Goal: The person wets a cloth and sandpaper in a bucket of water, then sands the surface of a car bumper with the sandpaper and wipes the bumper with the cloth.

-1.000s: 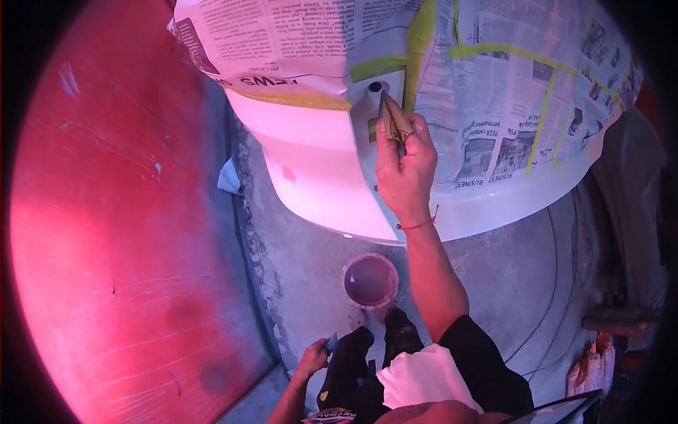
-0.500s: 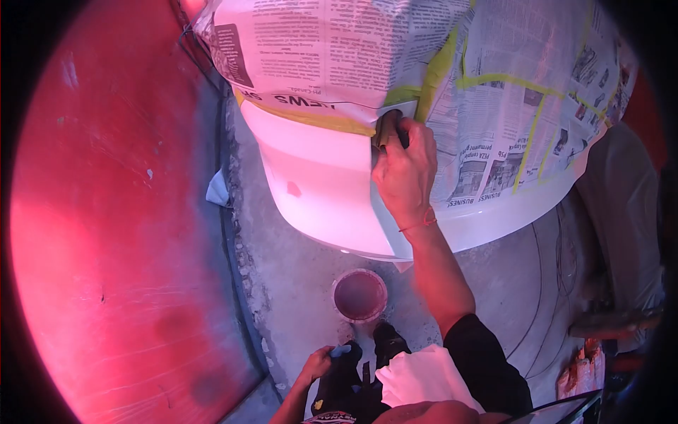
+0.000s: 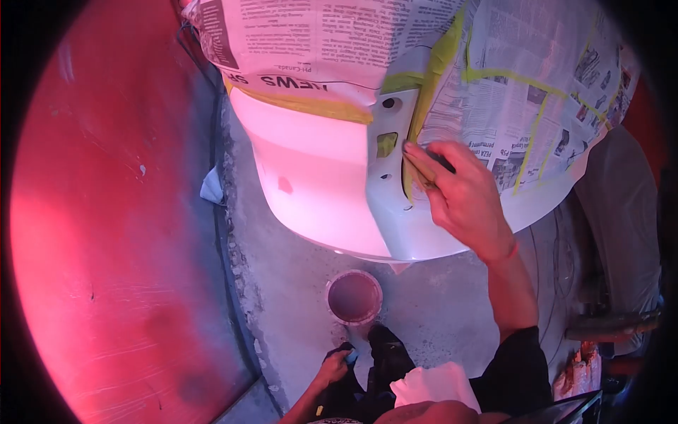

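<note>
One white cloth [image 3: 434,385] at bottom centre. Left hand [image 3: 332,370], lower centre, was closed on one small bluish piece [image 3: 351,357]. One round bucket [image 3: 330,299] stood on floor, mid-lower frame, with greyish contents [image 3: 354,298]; whether liquid, could not tell. Right hand [image 3: 470,194], right of centre, pinched one folded brown sheet [image 3: 421,168] against or just beside white panel [image 3: 304,162]. Panel showed three openings: two round holes [image 3: 385,177], one squarish opening [image 3: 386,145] with yellowish tape. Newspaper [image 3: 304,42] covered upper frame.
</note>
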`<state>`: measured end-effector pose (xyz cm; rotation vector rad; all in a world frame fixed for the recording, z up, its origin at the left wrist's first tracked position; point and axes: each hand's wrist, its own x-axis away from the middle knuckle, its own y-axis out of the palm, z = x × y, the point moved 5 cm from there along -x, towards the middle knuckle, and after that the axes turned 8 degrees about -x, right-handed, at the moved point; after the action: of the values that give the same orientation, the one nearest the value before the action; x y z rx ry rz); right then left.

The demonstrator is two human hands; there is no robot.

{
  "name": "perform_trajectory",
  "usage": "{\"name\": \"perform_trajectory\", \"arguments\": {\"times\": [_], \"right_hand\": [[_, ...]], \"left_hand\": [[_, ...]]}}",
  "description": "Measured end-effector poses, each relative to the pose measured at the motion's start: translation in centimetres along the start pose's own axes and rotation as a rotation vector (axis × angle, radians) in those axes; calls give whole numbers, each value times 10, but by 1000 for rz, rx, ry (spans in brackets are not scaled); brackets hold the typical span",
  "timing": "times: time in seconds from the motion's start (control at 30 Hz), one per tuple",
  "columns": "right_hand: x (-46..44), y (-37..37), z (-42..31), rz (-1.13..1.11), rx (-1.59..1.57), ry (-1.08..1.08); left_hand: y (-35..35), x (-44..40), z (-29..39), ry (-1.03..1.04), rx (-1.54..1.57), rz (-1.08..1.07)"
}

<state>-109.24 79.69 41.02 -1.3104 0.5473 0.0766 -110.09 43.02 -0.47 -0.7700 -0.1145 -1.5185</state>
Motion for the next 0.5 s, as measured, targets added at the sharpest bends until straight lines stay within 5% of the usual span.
{"name": "perform_trajectory", "arguments": {"times": [0.07, 0.1, 0.17, 0.27, 0.5], "right_hand": [[52, 41, 13, 271, -1196, 651], [55, 53, 10, 309, -1221, 649], [56, 89, -6, 806, -2393, 833], [36, 100, -7, 792, -2565, 765], [-9, 84, -5, 598, -2877, 506]], "left_hand": [[19, 3, -20, -70, -56, -132], [34, 6, -42, -78, -82, -191], [56, 15, -81, -99, -105, -241], [90, 31, -156, -241, -239, -249], [43, 52, -91, -431, -281, -321]]}}
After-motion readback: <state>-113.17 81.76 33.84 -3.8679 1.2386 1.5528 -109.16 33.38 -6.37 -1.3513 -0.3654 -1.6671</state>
